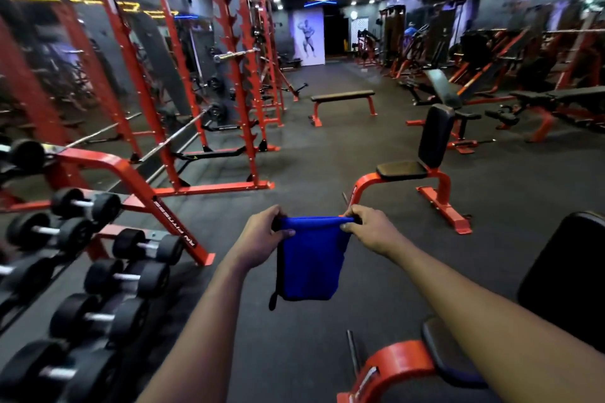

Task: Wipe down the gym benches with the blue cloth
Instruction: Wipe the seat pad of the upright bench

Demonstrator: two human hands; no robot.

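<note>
A blue cloth (307, 258) hangs folded in front of me, stretched between both hands at its top edge. My left hand (265, 232) pinches the top left corner and my right hand (368, 229) pinches the top right corner. Just beyond the cloth stands an upright seat bench (406, 170) with black pads on an orange frame. Another black-padded bench (569, 275) sits close at my lower right, partly hidden by my right arm. A flat bench (342, 96) stands farther off in the middle of the floor.
A dumbbell rack (98, 258) with several black dumbbells runs along the left. Orange power racks (226, 82) with barbells stand behind it. More benches and machines (540, 98) line the right side. Dark rubber floor (311, 157) lies between them.
</note>
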